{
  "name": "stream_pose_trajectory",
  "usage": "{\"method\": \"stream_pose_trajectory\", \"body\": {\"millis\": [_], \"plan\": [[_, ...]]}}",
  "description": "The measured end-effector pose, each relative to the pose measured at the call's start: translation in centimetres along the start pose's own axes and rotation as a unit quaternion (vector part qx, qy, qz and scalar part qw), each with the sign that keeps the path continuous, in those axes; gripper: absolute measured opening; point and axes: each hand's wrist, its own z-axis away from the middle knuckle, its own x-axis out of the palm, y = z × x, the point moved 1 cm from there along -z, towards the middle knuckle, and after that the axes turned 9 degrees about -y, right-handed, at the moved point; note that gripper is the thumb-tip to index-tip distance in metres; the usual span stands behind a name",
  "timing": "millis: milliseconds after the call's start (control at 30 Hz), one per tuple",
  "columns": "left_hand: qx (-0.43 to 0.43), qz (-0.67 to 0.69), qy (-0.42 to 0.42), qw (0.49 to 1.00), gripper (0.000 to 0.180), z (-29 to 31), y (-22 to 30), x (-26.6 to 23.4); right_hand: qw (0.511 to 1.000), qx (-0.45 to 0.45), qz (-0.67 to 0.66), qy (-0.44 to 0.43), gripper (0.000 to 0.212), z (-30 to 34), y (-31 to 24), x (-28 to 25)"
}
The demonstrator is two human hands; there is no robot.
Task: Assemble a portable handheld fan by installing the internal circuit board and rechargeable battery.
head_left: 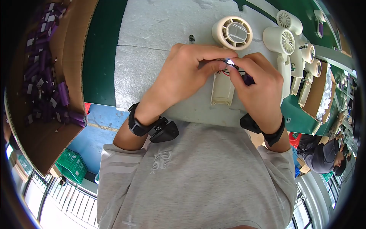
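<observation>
A cream handheld fan lies on the foam sheet in front of me, its round head at the far end and its hollow handle open toward me. Over the top of that handle both hands meet, fingertips almost touching. My left hand pinches thin wires by a small bright white spot. My right hand is closed round a purple battery, thumb and forefinger pressed near the same wires. A red wire shows under the fingertips. The exact joint between the fingers is hidden.
A cardboard box of purple batteries stands at left. Several cream fans line the right side of the green table, beside a carton of white pieces. Another person sits at far right; a green crate is low left.
</observation>
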Motion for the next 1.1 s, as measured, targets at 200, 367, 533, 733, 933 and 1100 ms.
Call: {"method": "stream_pose_trajectory", "body": {"millis": [200, 367, 533, 733, 933, 1100], "plan": [[0.098, -0.08, 0.068, 0.99, 0.028, -0.2, -0.1, 0.4, 1.0, -0.006, -0.019, -0.001, 0.024, -0.4, 0.6, -0.2], [0.083, -0.189, 0.004, 0.978, 0.035, 0.2, 0.6, 0.0, 0.985, 0.103, -0.114, -0.078, 0.033, -0.1, 2.0, -0.6], [0.1, -0.199, 0.009, 0.975, 0.034, 0.0, 1.1, 0.1, 0.965, 0.063, -0.187, -0.176, 0.037, 1.1, 3.0, -2.2], [0.124, -0.146, -0.029, 0.981, 0.034, -0.7, 1.5, 0.5, 0.968, 0.053, -0.205, -0.132, 0.035, 3.6, 3.7, -3.7], [0.016, -0.083, -0.009, 0.996, 0.035, -0.1, 0.4, 0.9, 0.992, 0.065, 0.099, -0.042, 0.016, 4.9, 4.0, -2.1], [0.029, -0.012, -0.001, 1.0, 0.035, 0.3, 0.0, 1.1, 0.99, 0.007, 0.14, -0.005, 0.01, 5.2, 3.2, -2.6]]}}
